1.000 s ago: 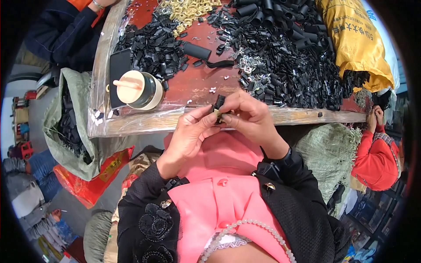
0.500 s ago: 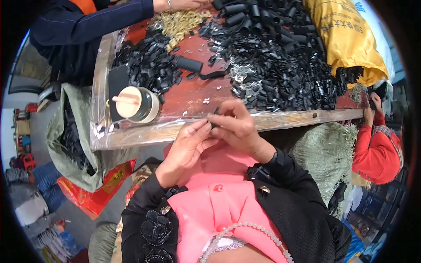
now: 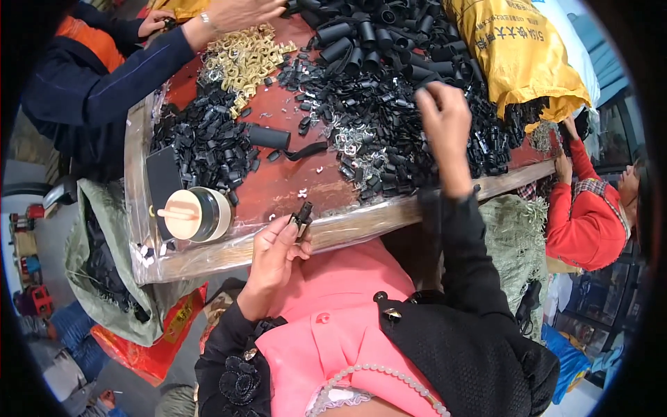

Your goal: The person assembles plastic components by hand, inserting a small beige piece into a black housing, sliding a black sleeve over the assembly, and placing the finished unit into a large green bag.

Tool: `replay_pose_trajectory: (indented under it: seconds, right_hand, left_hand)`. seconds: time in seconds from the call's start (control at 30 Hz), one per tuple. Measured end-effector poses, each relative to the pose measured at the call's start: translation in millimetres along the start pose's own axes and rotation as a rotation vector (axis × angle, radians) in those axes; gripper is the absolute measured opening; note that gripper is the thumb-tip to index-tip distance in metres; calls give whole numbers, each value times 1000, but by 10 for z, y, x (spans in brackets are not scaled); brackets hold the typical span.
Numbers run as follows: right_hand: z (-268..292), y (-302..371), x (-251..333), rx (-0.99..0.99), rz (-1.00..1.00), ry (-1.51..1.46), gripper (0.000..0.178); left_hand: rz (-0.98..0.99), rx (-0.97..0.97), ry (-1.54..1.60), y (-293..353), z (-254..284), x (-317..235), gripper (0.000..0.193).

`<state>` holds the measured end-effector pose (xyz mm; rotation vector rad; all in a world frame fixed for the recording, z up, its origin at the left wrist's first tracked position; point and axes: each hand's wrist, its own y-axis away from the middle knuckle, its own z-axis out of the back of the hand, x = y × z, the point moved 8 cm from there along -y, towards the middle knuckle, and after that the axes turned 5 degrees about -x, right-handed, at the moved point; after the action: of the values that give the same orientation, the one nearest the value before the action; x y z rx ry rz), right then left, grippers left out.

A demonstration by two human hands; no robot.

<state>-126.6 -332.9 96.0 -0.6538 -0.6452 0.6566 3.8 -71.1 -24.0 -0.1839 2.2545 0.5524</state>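
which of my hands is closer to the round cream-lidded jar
Left. Your left hand, holding a small black piece, is to the right of the jar; your right hand is farther right, over the heap of small black pieces.

A table (image 3: 281, 181) with a worn red top fills the upper middle, its pale wooden edge (image 3: 198, 261) wrapped in clear film and bent by the wide lens. Smooth grey floor (image 3: 135, 379) shows at the lower left, with a small red stool (image 3: 42, 300) further out near the dark rim. On the right stands a dark frame (image 3: 603, 295) with glassy panes, and bright, cool light leaves glints on the film.
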Motion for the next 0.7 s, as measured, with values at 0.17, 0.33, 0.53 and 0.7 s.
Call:
replay_pose_trajectory:
  seconds: [0.17, 0.33, 0.53, 0.7]
  right_hand:
    - [-524, -126, -924, 196, -299, 388, 31]
    - [-630, -119, -470, 83, -12, 163, 37]
    - [-235, -51, 304, 94, 126, -447, 39]
    - [-56, 469, 1247, 847, 139, -801, 38]
  left_hand:
    - [31, -51, 26, -24, -95, -15, 28]
    - [34, -40, 61, 52, -91, 2, 28]
    - [-35, -37, 68, 131, -45, -145, 27]
    - [-91, -109, 41, 201, -129, -409, 26]
